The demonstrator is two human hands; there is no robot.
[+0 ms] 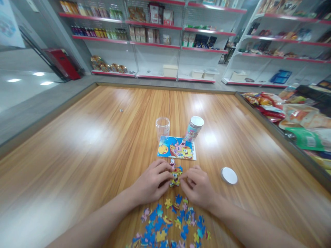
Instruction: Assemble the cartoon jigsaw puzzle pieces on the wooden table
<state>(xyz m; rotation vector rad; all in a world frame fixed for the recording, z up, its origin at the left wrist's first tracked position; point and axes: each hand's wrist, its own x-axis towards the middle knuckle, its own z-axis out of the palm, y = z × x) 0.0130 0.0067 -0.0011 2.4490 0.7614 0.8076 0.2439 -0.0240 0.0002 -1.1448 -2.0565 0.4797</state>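
Observation:
A small joined patch of jigsaw puzzle pieces (176, 176), showing a yellow cartoon face, lies on the wooden table. At its left edge, the bent fingers of my left hand (157, 181) press on the pieces. My right hand (197, 186) is closed, thumb and forefinger at the patch's right edge; any piece between those fingertips is too small to make out. Just above the patch sits a pink piece (172, 163). A picture card (177, 148) with cartoon figures lies beyond my hands. Loose puzzle pieces (158, 225), mostly blue and yellow, are spread nearer to me.
Behind the card stand a clear glass jar (162, 127) and a printed can (194, 128) with a white top. A round white lid (229, 175) rests right of my right hand. Bagged snacks (297, 113) line the table's right side. Store shelves (155, 43) stand at the back.

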